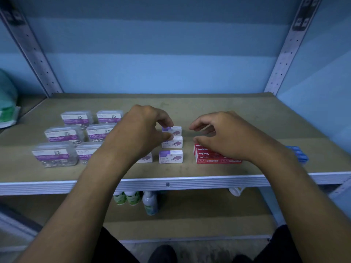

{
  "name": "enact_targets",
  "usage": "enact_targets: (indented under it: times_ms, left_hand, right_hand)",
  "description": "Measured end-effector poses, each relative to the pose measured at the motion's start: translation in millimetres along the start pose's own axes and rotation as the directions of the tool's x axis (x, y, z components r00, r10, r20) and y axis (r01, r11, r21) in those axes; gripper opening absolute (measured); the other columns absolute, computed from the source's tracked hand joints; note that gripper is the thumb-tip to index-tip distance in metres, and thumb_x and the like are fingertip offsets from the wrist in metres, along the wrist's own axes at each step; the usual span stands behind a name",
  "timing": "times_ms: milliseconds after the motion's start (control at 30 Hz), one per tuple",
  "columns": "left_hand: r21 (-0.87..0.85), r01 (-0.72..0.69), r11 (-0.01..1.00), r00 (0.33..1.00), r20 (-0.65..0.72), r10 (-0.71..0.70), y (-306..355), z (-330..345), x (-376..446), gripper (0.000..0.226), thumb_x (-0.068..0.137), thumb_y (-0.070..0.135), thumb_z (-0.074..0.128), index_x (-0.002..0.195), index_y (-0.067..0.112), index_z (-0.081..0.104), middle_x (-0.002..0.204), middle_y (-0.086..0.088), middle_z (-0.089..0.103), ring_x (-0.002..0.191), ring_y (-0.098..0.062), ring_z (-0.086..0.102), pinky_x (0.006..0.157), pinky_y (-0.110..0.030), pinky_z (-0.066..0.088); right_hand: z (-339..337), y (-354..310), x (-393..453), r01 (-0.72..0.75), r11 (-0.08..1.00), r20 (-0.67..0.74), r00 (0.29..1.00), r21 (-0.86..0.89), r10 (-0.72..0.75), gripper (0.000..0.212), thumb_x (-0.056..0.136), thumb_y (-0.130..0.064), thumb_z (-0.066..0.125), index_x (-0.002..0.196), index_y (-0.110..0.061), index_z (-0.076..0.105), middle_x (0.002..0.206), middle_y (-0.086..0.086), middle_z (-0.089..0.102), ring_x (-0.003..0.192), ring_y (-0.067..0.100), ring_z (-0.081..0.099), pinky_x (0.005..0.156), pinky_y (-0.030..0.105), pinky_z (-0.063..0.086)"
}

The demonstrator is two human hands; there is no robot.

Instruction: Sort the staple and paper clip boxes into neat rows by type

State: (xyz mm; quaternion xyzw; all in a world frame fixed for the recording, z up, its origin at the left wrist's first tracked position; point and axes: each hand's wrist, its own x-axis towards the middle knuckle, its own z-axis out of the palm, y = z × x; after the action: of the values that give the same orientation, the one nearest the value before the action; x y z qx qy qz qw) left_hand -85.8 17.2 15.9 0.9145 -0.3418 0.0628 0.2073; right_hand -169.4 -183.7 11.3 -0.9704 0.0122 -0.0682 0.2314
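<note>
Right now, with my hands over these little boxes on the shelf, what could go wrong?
1. The left hand pinches the rear white-and-purple staple box, which sits close to the next one; it could get nudged crooked.
2. The right hand hovers over the red staple boxes and may knock them out of line.

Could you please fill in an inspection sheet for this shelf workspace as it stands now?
Surface: tan shelf board with a pale metal front edge.
Job's things: clear paper clip boxes in two columns at left; white staple boxes in the middle; red staple boxes at right; blue boxes far right.
Clutter: green-and-white bag at the left edge.
Grippers: left hand pinches a white staple box; right hand hovers over the red boxes, fingers curled, holding nothing.
Cables: nothing seen.
Surroundings: blue wall, perforated uprights, bottles on the lower shelf.
</note>
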Motion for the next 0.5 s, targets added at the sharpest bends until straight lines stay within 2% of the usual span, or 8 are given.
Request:
enact_targets:
  times_ms: [167,300,400,500]
  left_hand:
    - [0.018,0.046,0.999,0.999,-0.014,-0.046,-23,-4,-8,0.029,0.081,0.035,0.076,0.109,0.033,0.072,0.111,0.013,0.069,0.092,-0.01,0.064,0.078,-0.03,0.056]
    - [0.018,0.074,0.997,0.997,-0.022,-0.074,-39,-4,-12,0.03,0.079,0.035,0.076,0.108,0.033,0.072,0.109,0.011,0.07,0.09,-0.009,0.063,0.075,-0.022,0.049]
    - [0.01,0.087,0.996,0.996,-0.002,-0.087,-46,-4,-14,0.03,0.079,0.034,0.077,0.109,0.033,0.072,0.11,0.011,0.07,0.095,-0.008,0.061,0.076,-0.021,0.045]
    - [0.005,0.087,0.996,0.996,0.017,-0.087,-51,-2,-14,0.03,0.08,0.034,0.075,0.11,0.032,0.072,0.111,0.009,0.07,0.097,-0.008,0.06,0.077,-0.021,0.045]
  right_hand:
    - [11,-14,13,0.043,0.999,0.0,0.999,0.0,-0.043,0.029,0.092,-0.036,0.068,0.12,-0.035,0.069,0.12,-0.015,0.067,0.099,0.002,0.063,0.09,0.032,0.056]
    - [22,-22,24,0.061,0.998,0.001,0.998,0.011,-0.061,0.028,0.091,-0.033,0.07,0.119,-0.035,0.07,0.118,-0.016,0.067,0.096,0.0,0.063,0.09,0.034,0.056]
    - [28,-25,30,0.072,0.997,0.015,0.997,-0.002,-0.072,0.029,0.091,-0.03,0.069,0.119,-0.034,0.069,0.12,-0.016,0.067,0.1,0.001,0.061,0.089,0.029,0.053]
    - [33,-28,36,0.075,0.997,0.017,0.997,0.001,-0.075,0.027,0.09,-0.03,0.07,0.117,-0.034,0.071,0.118,-0.016,0.068,0.1,0.002,0.062,0.091,0.031,0.054]
